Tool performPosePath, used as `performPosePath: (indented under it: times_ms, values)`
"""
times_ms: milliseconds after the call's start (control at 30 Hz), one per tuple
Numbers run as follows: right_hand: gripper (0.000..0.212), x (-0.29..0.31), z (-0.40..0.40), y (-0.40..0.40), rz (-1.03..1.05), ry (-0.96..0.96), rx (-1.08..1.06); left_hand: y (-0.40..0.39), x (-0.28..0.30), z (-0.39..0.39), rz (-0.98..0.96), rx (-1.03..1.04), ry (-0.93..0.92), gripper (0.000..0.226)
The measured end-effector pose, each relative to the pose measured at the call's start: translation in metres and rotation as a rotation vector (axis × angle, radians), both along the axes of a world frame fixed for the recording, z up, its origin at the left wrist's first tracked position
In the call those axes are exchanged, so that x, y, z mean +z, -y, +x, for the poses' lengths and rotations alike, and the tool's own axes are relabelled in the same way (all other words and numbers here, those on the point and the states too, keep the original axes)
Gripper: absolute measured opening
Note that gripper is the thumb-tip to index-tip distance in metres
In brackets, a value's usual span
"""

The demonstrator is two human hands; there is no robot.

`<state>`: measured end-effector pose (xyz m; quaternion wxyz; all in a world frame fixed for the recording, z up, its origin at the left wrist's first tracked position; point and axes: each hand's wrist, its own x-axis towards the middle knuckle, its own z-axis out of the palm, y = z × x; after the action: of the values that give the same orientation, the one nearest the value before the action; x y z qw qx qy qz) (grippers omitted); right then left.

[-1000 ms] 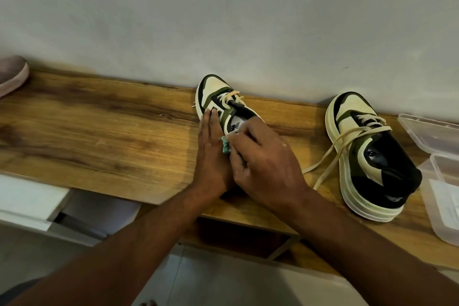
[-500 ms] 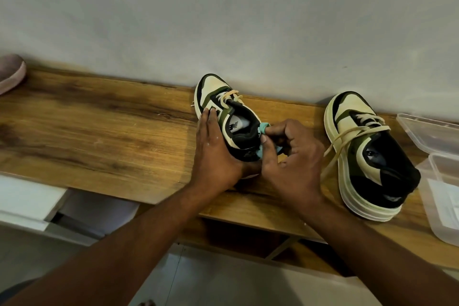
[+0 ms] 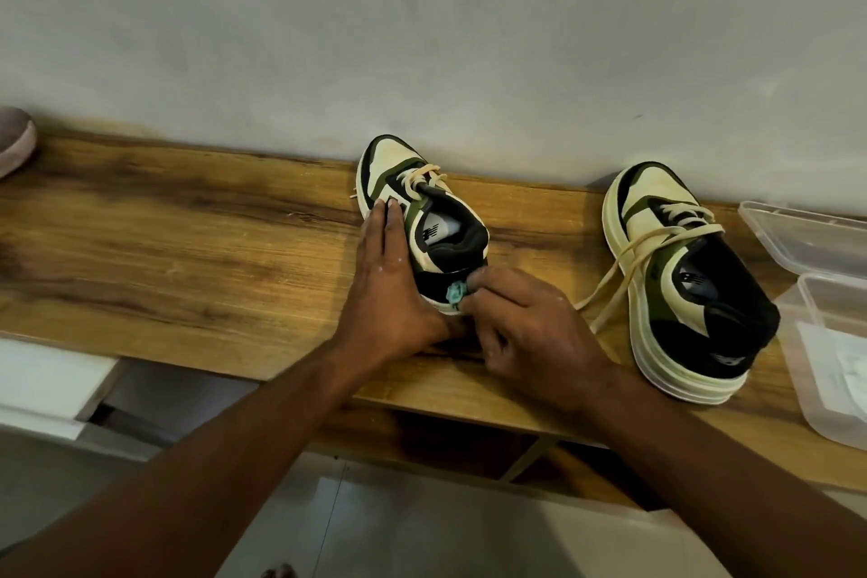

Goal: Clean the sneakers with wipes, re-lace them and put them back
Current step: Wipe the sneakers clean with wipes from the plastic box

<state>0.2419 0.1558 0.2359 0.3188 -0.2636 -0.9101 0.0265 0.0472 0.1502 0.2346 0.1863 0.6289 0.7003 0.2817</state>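
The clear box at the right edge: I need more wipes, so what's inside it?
Inside the clear box lies something flat and white, perhaps wipes. The frame edge cuts off the rest, so how many remain cannot be seen.

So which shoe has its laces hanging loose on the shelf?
The right sneaker, the one no hand touches: its long laces trail onto the shelf. The held one's stay on top.

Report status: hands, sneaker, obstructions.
Left hand flat, steadying left sneaker. Right hand pinching teal wipe at its heel. Second sneaker apart, laces loose. Nothing blocking.
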Motion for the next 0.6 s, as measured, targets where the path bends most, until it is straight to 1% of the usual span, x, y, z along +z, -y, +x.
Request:
performPosePath:
  times_ms: [100,133,233,300,333,433,500,567,600]
  values:
    - [0.016,0.008,0.004,-0.003,0.018,0.047,0.002,0.0,0.001,-0.001,0.005,-0.003,-0.024,0.163]
    - [0.016,0.012,0.005,-0.005,0.037,0.014,-0.016,0.0,0.001,0.0,0.011,-0.003,-0.021,0.163]
    - [0.012,0.023,0.005,-0.012,0.068,-0.216,-0.152,0.002,0.002,0.001,0.008,-0.003,-0.029,0.167]
    - [0.013,0.025,0.003,-0.014,0.065,-0.27,-0.168,0.002,0.003,0.001,0.013,-0.001,-0.043,0.168]
    - [0.013,0.022,0.003,-0.013,0.061,-0.243,-0.144,0.002,0.003,0.001,0.016,-0.001,-0.044,0.166]
    - [0.017,0.005,0.001,-0.004,0.032,-0.056,-0.052,0.001,0.003,-0.001,-0.001,-0.007,-0.029,0.163]
    - [0.02,-0.001,0.001,0.001,0.012,0.019,-0.016,0.001,0.004,-0.002,-0.016,-0.012,-0.031,0.162]
    - [0.022,0.004,0.004,-0.003,0.027,0.014,-0.032,0.002,0.004,-0.001,-0.007,-0.011,-0.035,0.162]
    - [0.022,0.008,0.006,-0.007,0.024,-0.031,-0.068,0.002,0.004,0.0,-0.002,-0.007,-0.038,0.163]
